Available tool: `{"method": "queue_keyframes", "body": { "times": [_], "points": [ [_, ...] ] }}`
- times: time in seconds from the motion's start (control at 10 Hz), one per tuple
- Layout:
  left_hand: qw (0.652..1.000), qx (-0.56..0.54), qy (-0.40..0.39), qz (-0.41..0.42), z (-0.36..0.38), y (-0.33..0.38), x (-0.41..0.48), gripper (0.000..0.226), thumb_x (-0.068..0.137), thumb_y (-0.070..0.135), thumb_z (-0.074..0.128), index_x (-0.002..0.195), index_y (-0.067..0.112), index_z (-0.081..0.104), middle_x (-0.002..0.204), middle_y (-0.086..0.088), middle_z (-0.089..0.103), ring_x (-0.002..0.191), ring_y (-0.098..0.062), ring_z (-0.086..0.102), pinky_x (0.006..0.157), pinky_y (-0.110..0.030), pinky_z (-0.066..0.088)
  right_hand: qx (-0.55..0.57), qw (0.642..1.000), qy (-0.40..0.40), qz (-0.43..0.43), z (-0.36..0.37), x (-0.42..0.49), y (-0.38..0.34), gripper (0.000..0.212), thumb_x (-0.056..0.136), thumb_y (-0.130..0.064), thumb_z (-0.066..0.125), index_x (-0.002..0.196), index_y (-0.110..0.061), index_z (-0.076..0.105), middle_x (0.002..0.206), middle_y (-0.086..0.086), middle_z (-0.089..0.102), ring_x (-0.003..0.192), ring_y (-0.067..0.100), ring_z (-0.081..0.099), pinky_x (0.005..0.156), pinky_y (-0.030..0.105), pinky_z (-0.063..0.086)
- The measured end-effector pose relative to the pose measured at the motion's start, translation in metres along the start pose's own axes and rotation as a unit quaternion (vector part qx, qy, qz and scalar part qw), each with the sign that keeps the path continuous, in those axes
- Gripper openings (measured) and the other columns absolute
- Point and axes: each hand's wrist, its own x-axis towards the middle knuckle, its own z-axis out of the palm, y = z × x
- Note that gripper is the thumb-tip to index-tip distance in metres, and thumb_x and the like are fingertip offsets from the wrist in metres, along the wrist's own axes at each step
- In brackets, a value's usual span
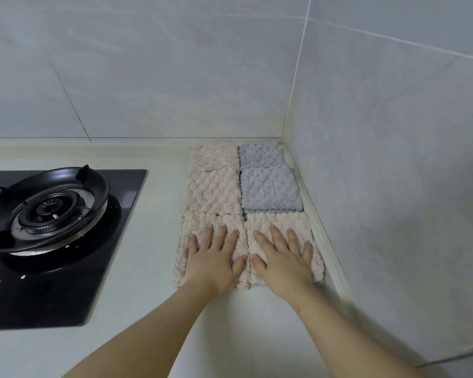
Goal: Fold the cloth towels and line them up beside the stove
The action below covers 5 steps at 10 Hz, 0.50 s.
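1. Head view: left hand [213, 261] is resting flat, fingers straight, on the near-left beige towel [182, 255].
2. Right hand [283, 264] is lying likewise, open-fingered, on the near-right beige towel [257, 222].
3. Both are sitting at three o'clock of the stove [66, 268].

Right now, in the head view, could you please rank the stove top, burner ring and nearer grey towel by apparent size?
1. stove top, cut off at the left
2. burner ring
3. nearer grey towel

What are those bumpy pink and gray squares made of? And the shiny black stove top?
The towels look like soft plush fabric, probably microfiber: their surface is fuzzy, with puffy bumps. The stove top looks like glossy black glass, since it mirrors the burner ring, though polished enamel is possible.
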Motion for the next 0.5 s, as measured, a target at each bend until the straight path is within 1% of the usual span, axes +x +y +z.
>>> {"method": "queue_keyframes", "body": {
  "times": [0.4,0.5],
  "points": [
    [1.000,-0.008,-0.021,-0.004,-0.007,0.001,-0.001,0.062,0.095,0.056,0.017,0.148,0.032,-0.002,0.158,0.004,-0.009,0.144,-0.022,-0.014,0.114,-0.048,-0.011,0.013,1.000,-0.010,0.001,-0.006,-0.003,0.001,0.053,0.095,-0.054,0.027,0.145,-0.046,0.011,0.158,-0.010,-0.003,0.145,0.023,-0.010,0.113,0.051,-0.006],
    [0.999,-0.040,-0.005,0.001,-0.019,0.002,-0.009,0.058,0.096,0.054,0.019,0.148,0.035,-0.001,0.158,0.006,-0.007,0.145,-0.020,-0.011,0.115,-0.046,-0.008,0.040,0.999,0.002,0.009,-0.016,-0.011,-0.003,0.051,0.095,-0.053,0.028,0.143,-0.046,0.015,0.158,-0.010,0.000,0.145,0.024,-0.012,0.113,0.051,-0.009]
  ]
}}
